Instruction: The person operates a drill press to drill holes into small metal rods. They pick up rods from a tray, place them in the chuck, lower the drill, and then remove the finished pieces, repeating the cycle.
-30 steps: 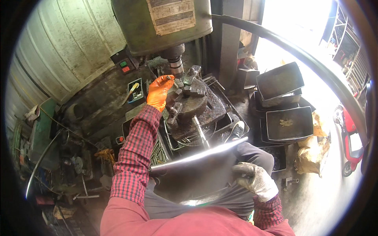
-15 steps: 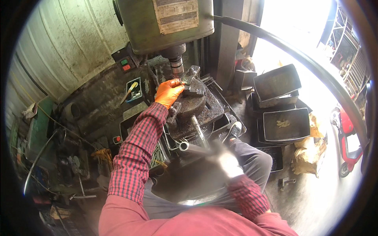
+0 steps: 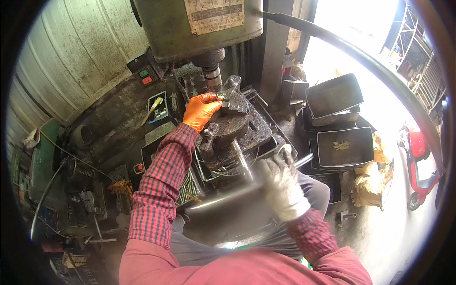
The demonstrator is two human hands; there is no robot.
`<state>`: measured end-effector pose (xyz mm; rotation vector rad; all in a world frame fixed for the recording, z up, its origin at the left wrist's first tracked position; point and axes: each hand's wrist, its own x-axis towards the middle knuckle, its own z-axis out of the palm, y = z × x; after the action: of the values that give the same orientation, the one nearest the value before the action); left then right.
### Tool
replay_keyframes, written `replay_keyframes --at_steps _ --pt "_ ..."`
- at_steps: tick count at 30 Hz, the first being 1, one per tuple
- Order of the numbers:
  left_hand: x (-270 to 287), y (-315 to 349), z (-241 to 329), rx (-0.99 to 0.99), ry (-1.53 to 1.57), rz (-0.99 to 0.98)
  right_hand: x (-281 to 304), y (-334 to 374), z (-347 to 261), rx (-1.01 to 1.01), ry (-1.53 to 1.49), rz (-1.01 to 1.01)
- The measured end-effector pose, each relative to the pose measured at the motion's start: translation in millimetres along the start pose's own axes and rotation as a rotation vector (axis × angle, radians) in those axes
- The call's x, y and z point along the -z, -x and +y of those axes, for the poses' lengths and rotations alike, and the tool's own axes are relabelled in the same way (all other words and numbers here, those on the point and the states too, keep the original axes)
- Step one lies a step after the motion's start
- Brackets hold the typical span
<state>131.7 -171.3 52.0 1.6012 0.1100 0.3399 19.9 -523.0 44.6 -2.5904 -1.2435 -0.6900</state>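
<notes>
Metal workpiece (image 3: 231,96) sits in the vise (image 3: 230,130) under the drill spindle (image 3: 212,75), at the fingertips of the left hand (image 3: 201,110), orange glove pinching its near edge. Since 0.5 s ago, right hand (image 3: 281,186) in grey glove has shifted right and now closes around the vise handle bar (image 3: 247,168), below and right of the left grip. Stacked black trays (image 3: 338,124) well apart to the right
</notes>
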Motion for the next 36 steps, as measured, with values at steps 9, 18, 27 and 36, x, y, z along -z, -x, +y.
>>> replay_keyframes --at_steps 9,18,27,36 --pt "0.1 0.7 3.7 0.036 -0.017 0.018 35.1 -15.1 -78.2 -0.389 -1.871 -0.380" --pt "3.0 14.3 15.0 -0.043 -0.193 0.023 82.2 -55.9 39.4 0.148 0.036 0.016" --pt "181.1 80.5 -26.3 -0.460 -0.935 0.834 -24.0 -7.0 67.1 -0.248 -0.200 0.433" --pt "233.9 67.3 -60.2 -0.061 -0.857 0.700 4.4 -7.1 75.4 -0.186 -0.323 0.236"
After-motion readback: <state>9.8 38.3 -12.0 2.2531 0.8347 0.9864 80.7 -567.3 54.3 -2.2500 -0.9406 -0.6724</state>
